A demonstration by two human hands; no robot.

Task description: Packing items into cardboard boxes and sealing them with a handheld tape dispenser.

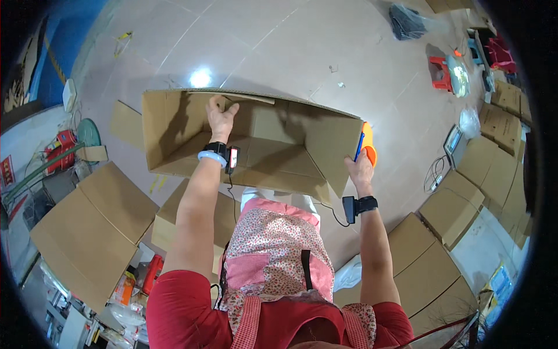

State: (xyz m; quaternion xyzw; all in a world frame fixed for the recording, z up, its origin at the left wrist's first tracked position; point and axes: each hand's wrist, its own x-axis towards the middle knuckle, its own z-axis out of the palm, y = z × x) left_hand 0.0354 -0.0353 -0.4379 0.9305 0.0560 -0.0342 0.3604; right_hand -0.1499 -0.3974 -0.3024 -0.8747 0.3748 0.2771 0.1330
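Observation:
A large brown cardboard box (pixel 256 157) stands in front of me with its open side up, and I see its folded inside. My left hand (pixel 221 121) reaches into it, fingers curled at a narrow cardboard flap (pixel 250 98) along the far rim; the fingertips are partly hidden. Outside the box's right end, my right hand (pixel 361 170) is closed on an orange and blue tape dispenser (pixel 370 142), held close to the right wall. Each wrist wears a black strapped device with a cable, and a pale bangle circles the left one.
Flattened cardboard (pixel 93 227) leans at the left, beside a green-handled tool (pixel 49 168). More cartons (pixel 427 267) lie to the right. Farther off are a red stool (pixel 440 74), a flat scale-like device (pixel 453 139) and a dark plastic-wrapped bundle (pixel 407 22) on the tiled floor.

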